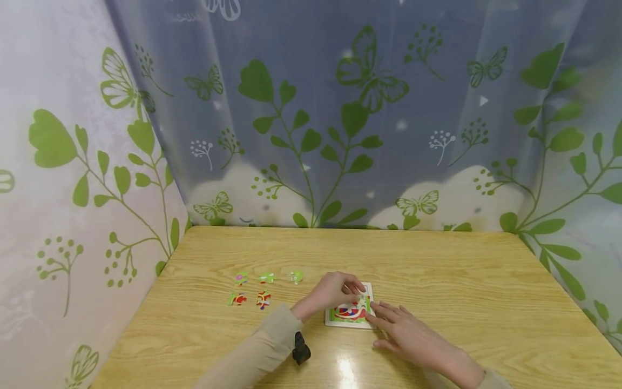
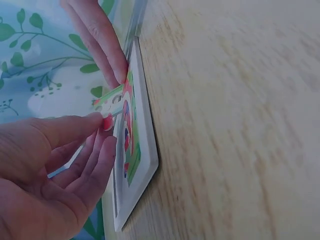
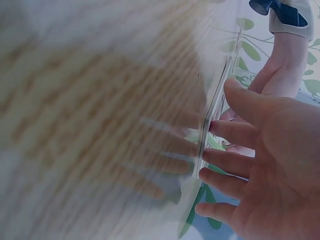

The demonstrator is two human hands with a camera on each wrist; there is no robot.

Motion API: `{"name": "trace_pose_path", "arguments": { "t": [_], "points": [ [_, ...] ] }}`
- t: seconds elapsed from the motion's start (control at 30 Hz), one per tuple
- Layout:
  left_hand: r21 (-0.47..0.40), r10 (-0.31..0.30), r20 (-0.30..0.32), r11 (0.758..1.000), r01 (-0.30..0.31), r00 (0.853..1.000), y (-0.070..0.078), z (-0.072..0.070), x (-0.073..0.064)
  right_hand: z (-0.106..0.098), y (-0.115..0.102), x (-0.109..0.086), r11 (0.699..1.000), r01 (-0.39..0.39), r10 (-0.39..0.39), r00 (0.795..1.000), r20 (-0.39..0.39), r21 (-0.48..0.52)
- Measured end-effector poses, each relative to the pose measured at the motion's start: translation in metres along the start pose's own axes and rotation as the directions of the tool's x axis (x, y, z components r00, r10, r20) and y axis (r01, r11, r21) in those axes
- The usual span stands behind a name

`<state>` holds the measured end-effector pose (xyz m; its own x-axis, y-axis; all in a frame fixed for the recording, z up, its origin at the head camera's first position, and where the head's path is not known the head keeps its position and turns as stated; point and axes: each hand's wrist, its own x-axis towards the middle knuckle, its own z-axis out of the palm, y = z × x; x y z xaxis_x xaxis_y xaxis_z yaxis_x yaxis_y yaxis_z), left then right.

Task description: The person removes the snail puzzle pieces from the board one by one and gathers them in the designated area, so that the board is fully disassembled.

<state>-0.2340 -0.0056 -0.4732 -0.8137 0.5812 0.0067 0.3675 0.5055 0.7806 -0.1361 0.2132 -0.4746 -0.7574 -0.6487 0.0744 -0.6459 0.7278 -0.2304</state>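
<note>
Your left grip (image 1: 335, 292) pinching a jigsaw piece (image 2: 108, 122) over the puzzle tray (image 1: 350, 326), your right grip (image 1: 413, 334) straight-fingered at its edge, five loose pieces (image 1: 263, 300) (two rows!) leftward on the bench (image 1: 437, 270)

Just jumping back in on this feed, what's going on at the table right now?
A person is working on a small picture puzzle. Their left hand pinches a puzzle piece, held tilted over the partly filled puzzle tray, while the right hand rests its fingers at the tray's right edge. Five loose pieces lie on the table to the tray's left, in two rows.
</note>
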Motion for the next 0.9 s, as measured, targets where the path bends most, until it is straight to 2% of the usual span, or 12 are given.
{"name": "trace_pose_path", "arguments": {
  "t": [0.27,0.47,0.7,0.9],
  "points": [
    [-0.023,-0.001,-0.003,1.000,0.001,1.000,-0.003,0.001,-0.002,-0.001,0.001,0.001,1.000,-0.004,0.004,1.000,0.005,0.011],
    [-0.049,-0.012,-0.029,0.999,0.011,1.000,-0.003,-0.001,-0.002,-0.001,0.002,0.002,1.000,-0.003,0.003,1.000,0.007,0.009],
    [-0.085,-0.026,-0.051,0.996,0.021,0.998,-0.004,-0.007,-0.003,-0.003,0.001,0.003,0.999,-0.020,0.019,0.999,0.029,0.042],
    [-0.146,-0.039,-0.058,0.989,0.030,0.998,-0.014,-0.015,-0.006,-0.004,0.001,0.003,0.997,-0.034,0.030,0.998,0.051,0.066]
  ]
}}
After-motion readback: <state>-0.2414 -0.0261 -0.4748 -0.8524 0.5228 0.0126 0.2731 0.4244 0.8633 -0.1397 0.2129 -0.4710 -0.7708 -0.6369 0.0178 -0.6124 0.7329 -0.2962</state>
